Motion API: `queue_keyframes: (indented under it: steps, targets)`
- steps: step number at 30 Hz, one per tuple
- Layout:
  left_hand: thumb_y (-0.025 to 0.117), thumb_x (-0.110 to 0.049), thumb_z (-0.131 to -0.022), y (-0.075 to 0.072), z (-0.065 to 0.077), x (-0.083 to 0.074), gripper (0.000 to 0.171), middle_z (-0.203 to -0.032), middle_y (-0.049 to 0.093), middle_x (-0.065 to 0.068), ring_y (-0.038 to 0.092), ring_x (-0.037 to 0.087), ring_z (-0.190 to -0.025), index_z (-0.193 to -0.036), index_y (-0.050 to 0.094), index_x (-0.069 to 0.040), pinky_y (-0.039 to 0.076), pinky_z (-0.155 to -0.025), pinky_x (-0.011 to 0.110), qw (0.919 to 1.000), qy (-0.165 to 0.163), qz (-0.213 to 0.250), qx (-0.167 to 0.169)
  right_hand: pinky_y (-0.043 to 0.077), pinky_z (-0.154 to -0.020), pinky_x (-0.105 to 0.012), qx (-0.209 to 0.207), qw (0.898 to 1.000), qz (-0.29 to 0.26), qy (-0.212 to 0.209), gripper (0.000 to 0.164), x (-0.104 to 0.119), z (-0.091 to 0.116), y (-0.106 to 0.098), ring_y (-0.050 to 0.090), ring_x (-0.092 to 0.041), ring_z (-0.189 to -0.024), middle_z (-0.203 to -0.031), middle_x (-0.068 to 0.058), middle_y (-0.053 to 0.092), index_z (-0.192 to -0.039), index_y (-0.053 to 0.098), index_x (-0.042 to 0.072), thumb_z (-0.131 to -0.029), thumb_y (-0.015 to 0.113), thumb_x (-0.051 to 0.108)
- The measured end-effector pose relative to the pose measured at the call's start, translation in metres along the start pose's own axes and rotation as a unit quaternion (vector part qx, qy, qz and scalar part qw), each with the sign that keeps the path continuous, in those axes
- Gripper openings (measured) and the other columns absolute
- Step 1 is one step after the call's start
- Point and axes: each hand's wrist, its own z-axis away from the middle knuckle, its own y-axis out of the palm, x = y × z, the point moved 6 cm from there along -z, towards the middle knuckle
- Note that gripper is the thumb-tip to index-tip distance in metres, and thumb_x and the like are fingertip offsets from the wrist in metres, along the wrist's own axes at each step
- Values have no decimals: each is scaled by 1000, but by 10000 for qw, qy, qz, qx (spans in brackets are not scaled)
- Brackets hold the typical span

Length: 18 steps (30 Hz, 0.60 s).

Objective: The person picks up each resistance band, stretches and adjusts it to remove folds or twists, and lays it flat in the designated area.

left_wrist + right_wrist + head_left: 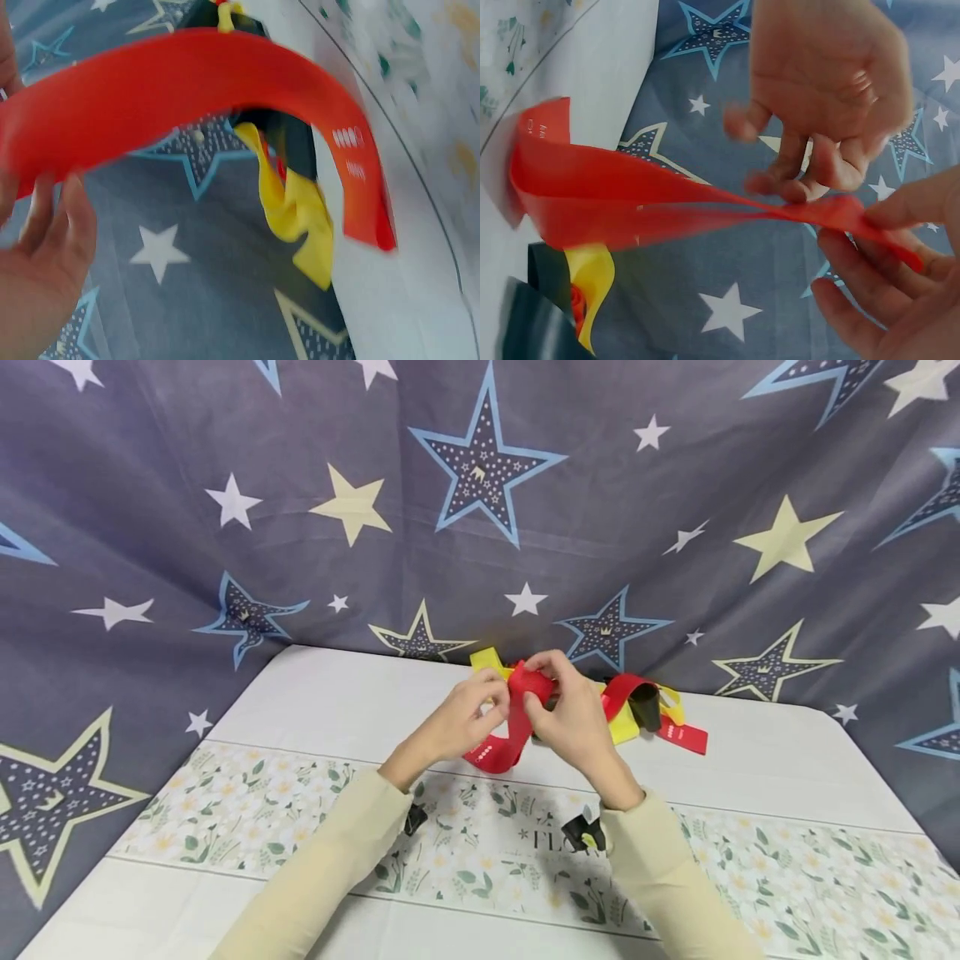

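A red resistance band (517, 727) with white print is held above the table, its loop hanging toward the front. My right hand (573, 710) pinches the top end of the band; in the right wrist view that hand (892, 277) has thumb and fingers on the red strip (630, 214). My left hand (465, 714) is bent at the band's left side. In the right wrist view the left hand (829, 97) has its thumb apart from its fingers, with fingertips close to the band. Blurred left-hand fingers (52, 206) show at the band's edge in the left wrist view.
Behind and right of the hands lie other bands: a yellow band (624, 725), a black band (645, 706) and another red band (686, 737). A yellow strip (487, 658) sticks up behind the left hand. A star-patterned curtain (300, 485) stands behind the white, flower-printed table (360, 685).
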Motion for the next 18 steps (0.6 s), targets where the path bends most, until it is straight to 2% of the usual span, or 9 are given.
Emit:
queue_keyframes:
  steps: [2, 4, 7, 10, 14, 18]
  targets:
    - [56, -7, -86, -1, -3, -2, 9, -102, 52, 12, 51, 22, -96, -89, 48, -4, 49, -80, 39, 9990, -78, 326, -279, 54, -61, -30, 114, 9999, -48, -81, 37, 2, -1, -4, 63, -22, -67, -87, -15, 68, -113, 51, -1, -79, 65, -4]
    - [59, -7, -85, -1, -6, -4, 22, -109, 52, 15, 51, 25, -103, -99, 42, -3, 49, -85, 42, 9963, -214, 697, -450, 55, -62, -32, 178, 9996, -131, -175, 39, 5, -3, -7, 64, -22, -68, -86, -14, 68, -116, 49, -2, -80, 66, -4]
    - [60, -6, -86, 1, -10, -6, 38, -116, 57, 18, 55, 28, -105, -116, 37, -3, 49, -88, 44, 9890, -457, 1309, -522, 56, -66, -35, 199, 9990, -279, -282, 35, 9, -6, -13, 66, -23, -74, -89, -15, 69, -113, 53, -2, -81, 66, -5]
    - [62, -7, -87, 2, -13, -6, 42, -113, 64, 17, 60, 27, -100, -124, 43, -3, 52, -85, 42, 9816, -702, 1709, -479, 57, -70, -38, 226, 9986, -372, -316, 30, 11, -8, -20, 66, -25, -80, -95, -16, 69, -110, 56, -3, -81, 67, -5]
    - [65, -10, -88, 4, -14, -4, 34, -105, 68, 17, 64, 23, -90, -120, 58, -2, 54, -79, 36, 9779, -852, 1870, -386, 57, -71, -37, 250, 9984, -402, -295, 27, 13, -13, -29, 66, -24, -79, -96, -15, 69, -107, 58, -2, -82, 68, -3]
    - [65, -8, -88, 8, -12, -1, 27, -99, 69, 19, 66, 19, -80, -113, 64, 3, 56, -74, 32, 9741, -887, 2053, -330, 56, -71, -36, 264, 9986, -377, -255, 27, 15, -17, -37, 65, -23, -76, -96, -15, 69, -107, 59, -1, -82, 68, -2]
